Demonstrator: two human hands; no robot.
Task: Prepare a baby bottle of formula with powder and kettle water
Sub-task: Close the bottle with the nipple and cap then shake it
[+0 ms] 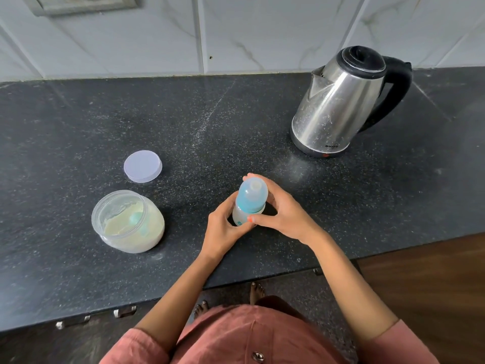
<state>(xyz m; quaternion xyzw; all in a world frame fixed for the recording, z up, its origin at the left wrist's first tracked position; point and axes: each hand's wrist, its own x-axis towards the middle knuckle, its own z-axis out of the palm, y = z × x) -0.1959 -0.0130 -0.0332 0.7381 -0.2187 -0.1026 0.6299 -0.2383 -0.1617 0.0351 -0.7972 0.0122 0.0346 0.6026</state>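
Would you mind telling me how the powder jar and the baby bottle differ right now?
The powder jar is open, its lid lying apart from it; the baby bottle wears its blue cap. The jar stands free; the bottle is gripped by the left hand and right hand. Both are translucent plastic.

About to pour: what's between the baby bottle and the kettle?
Apart from the right hand gripping the bottle, only bare countertop up to the kettle, per the head view.

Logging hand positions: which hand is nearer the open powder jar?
Left. The left hand grips the bottle on the side facing the jar; the right hand grips its far side.
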